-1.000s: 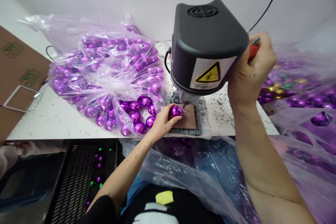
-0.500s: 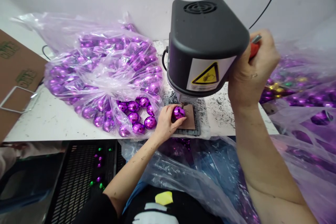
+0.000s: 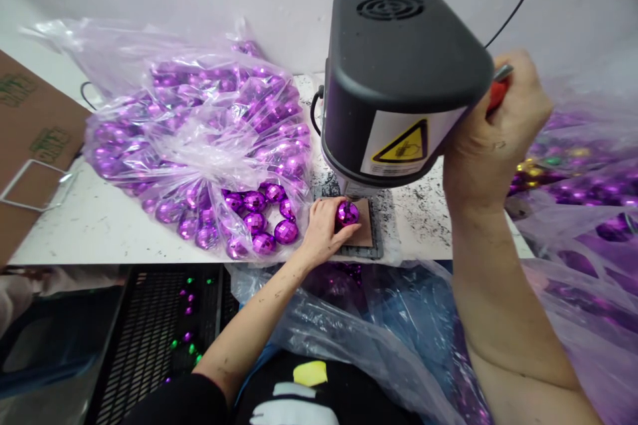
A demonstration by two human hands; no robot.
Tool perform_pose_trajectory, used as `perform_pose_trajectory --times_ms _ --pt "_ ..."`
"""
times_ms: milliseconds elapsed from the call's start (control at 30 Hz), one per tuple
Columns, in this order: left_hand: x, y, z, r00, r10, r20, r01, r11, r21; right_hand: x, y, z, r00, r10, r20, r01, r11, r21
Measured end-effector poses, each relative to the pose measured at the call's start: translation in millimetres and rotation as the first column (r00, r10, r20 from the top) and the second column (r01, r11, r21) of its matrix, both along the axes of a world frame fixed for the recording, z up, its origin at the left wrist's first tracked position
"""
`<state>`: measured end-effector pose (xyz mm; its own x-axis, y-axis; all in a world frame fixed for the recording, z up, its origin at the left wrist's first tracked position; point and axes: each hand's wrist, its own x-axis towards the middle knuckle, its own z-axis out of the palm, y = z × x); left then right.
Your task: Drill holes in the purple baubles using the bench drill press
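Note:
Between the fingers and thumb of my left hand [image 3: 323,229] is a shiny purple faceted ball [image 3: 347,213]. It is held over a brown pad [image 3: 365,222] on a dark metal base plate [image 3: 376,244]. A black press machine [image 3: 406,60] with a yellow warning label stands over the pad, and its head hides the tool above the ball. My right hand [image 3: 503,119] is wrapped round a red lever handle [image 3: 497,94] at the machine's right side; a metal rod end sticks out past the fist.
Left of the press, a clear plastic bag [image 3: 199,153] full of purple balls lies on the white table [image 3: 64,226]. A cardboard box [image 3: 34,139] stands at far left. Below is a black crate [image 3: 139,332] with small beads. More bagged purple items [image 3: 593,186] lie at right.
My left hand and the ball have shifted slightly right. The press head and my right hand on the lever appear a little further right in the view. Both grips stay the same.

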<state>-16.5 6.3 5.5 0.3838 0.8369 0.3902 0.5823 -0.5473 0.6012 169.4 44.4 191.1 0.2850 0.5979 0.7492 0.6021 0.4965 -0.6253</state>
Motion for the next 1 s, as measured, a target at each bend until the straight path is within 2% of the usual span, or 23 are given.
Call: perform_pose_trajectory --times_ms 167,333,467,667,867,1000 --pt "0 -1 1.7 0.999 -0.01 -0.046 0.008 0.999 -0.044 1 -17 -9.6 0.999 -0.053 -0.012 0.053 0.999 0.011" --pt "0 -2 2.6 0.998 -0.006 -0.064 0.003 0.999 -0.047 -5 -54 -37.6 0.979 -0.19 0.068 0.177 0.969 0.17" --pt "0 -3 5.0 0.998 0.006 -0.069 -0.009 0.999 -0.047 -7 -71 -60.7 0.98 -0.178 0.086 0.161 0.972 0.172" --pt "1 -4 6.9 0.999 -0.001 -0.053 -0.002 0.999 -0.05 -4 -68 -85.8 0.996 -0.033 0.081 0.008 0.957 0.29" --pt "0 -5 7.1 0.997 0.007 -0.07 -0.011 0.998 -0.057 -12 -63 -92.4 0.999 -0.05 0.022 0.04 0.938 0.344" --pt "0 -5 7.4 0.998 0.001 -0.067 -0.006 0.998 -0.066 -17 -66 -93.8 0.997 -0.08 0.005 0.075 0.952 0.298"
